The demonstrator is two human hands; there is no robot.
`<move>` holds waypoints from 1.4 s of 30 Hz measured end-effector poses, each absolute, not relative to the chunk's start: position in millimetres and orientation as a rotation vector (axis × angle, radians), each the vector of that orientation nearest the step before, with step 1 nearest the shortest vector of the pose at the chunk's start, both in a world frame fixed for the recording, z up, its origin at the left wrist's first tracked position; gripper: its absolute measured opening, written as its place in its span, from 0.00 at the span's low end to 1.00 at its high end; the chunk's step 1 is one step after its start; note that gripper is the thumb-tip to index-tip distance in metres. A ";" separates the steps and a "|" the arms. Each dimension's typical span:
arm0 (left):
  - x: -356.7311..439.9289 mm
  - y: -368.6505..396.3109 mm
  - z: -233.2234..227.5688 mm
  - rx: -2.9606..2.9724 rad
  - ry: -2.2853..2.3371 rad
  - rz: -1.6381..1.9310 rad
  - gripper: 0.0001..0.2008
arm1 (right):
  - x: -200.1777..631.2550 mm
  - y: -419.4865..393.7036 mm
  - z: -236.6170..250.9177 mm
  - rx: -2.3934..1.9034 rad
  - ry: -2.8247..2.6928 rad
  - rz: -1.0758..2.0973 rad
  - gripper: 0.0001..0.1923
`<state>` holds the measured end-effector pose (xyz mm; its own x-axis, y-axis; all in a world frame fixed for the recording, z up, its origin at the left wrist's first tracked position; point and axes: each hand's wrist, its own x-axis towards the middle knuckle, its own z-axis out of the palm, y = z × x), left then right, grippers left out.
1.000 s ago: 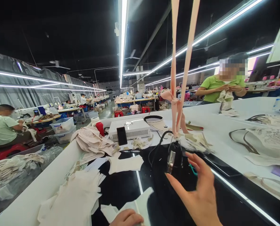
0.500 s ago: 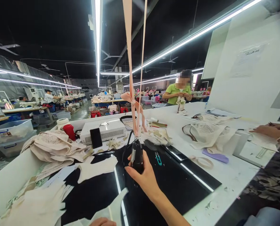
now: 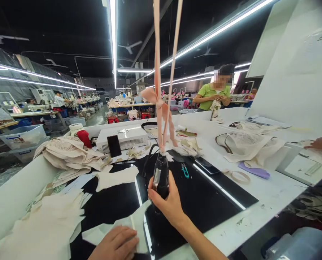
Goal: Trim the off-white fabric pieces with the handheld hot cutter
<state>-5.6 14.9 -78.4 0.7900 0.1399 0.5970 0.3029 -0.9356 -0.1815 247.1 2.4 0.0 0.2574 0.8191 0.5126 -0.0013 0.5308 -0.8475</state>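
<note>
Right hand point(image 3: 168, 202) is closed around the black tool point(image 3: 161, 177), which hangs from pink straps point(image 3: 163, 119) at 12 o'clock over the dark worktop point(image 3: 204, 202). Left hand point(image 3: 114, 243) lies flat, fingers spread, on a cream cut piece point(image 3: 117, 227) at 7 o'clock of the tool and just beside it. Judged progress: tool in hand, piece pinned, tool not yet on it; cream pieces point(image 3: 44, 231) stacked at 9 o'clock.

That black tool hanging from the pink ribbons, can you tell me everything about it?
The black tool is a slim, upright handheld device with a shiny metal strip on its side. Two pink ribbons, knotted partway up, suspend it from above, and a black cable loops off its top. The right hand wraps its lower half, above the dark table panel.
</note>
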 end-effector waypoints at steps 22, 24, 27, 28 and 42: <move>33.7 -28.3 -71.2 -2.954 -0.513 -0.652 0.13 | 237.8 -44.9 -12.1 -0.654 -1.038 0.842 0.28; 34.7 -29.0 -73.7 -2.944 -0.512 -0.647 0.13 | 236.1 -46.1 -11.4 -0.624 -1.048 0.844 0.25; 37.9 -30.8 -77.1 -2.934 -0.550 -0.672 0.15 | 233.5 -47.3 -12.5 -0.592 -1.050 0.857 0.22; 39.3 -31.4 -78.0 -2.933 -0.567 -0.691 0.15 | 232.7 -47.6 -13.4 -0.584 -1.052 0.858 0.21; 38.2 -27.7 -68.7 -3.058 -0.687 -0.927 0.11 | 221.8 -49.5 -16.6 -0.529 -1.057 0.868 0.16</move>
